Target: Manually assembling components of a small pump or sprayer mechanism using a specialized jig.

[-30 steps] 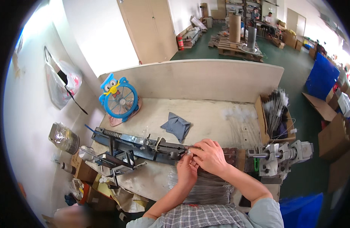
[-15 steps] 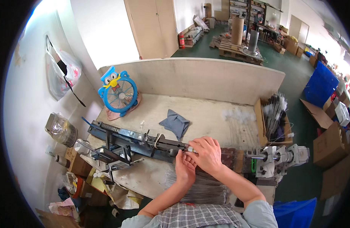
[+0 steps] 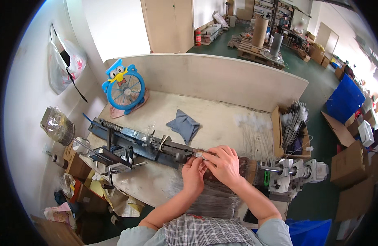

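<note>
At the right end of a long dark metal bench machine [image 3: 133, 141], my two hands meet. My left hand [image 3: 193, 175] is closed, its thumb and fingertips pinched together at a small pale piece [image 3: 200, 155]. Over that piece from the right comes my right hand [image 3: 224, 164], its fingers bent and closed around something mostly hidden. Thin wires show to the right of it, towards the metal shaft [image 3: 272, 168] of a spindle unit [image 3: 297, 174]. A layer of many thin grey wires [image 3: 211, 199] lies on the table close to my body, below my hands.
A grey cloth [image 3: 184, 126] and a blue cartoon-shaped fan [image 3: 126, 92] rest on the table [image 3: 164, 100] before a low back panel [image 3: 213, 78]. White-tipped wire brushes [image 3: 254, 127] lie at right, beside a cardboard box [image 3: 277, 127] of more brushes. A plastic bag [image 3: 68, 67] hangs at left.
The whole view has shifted slightly. My left fingertips have risen closer against my right fingers at the small piece. The machine and the things on the table stay in place.
</note>
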`<action>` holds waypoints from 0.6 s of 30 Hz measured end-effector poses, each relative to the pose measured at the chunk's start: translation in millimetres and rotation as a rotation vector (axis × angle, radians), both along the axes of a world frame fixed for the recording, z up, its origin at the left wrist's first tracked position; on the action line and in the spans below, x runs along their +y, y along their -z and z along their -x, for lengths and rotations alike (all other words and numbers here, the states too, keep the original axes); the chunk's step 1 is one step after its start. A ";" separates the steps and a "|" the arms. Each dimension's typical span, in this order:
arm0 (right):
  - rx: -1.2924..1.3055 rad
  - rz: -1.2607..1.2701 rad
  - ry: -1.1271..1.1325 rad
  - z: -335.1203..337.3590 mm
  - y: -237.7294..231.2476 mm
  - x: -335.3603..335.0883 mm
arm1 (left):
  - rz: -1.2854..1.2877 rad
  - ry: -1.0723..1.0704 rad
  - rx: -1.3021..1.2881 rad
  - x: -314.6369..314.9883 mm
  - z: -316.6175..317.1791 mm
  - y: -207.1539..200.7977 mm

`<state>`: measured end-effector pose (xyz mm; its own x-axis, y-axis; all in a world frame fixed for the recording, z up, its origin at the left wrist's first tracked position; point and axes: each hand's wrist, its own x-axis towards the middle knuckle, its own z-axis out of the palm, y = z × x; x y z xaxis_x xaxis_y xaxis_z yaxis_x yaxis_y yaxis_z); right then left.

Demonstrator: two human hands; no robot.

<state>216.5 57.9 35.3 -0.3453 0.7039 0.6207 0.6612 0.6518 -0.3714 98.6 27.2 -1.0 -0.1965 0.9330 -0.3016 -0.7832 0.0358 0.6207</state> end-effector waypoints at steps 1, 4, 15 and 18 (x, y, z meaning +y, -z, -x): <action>-0.006 0.002 -0.008 0.4 0.0 -0.8 | -0.008 0.010 0.010 0.0 1.2 0.1; -0.005 -0.009 -0.005 1.3 0.1 -0.6 | -0.007 0.000 -0.019 -0.7 2.0 0.8; -0.009 -0.013 0.040 -0.3 1.1 -3.6 | 0.015 0.010 -0.088 -2.9 0.6 0.5; 0.001 0.001 0.051 -0.3 3.2 -3.7 | -0.003 0.019 -0.035 -2.2 0.1 0.9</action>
<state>216.8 54.3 32.2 -0.3082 0.7210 0.6206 0.6933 0.6170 -0.3725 98.5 25.0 -1.9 -0.1683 0.9373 -0.3052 -0.8036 0.0489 0.5931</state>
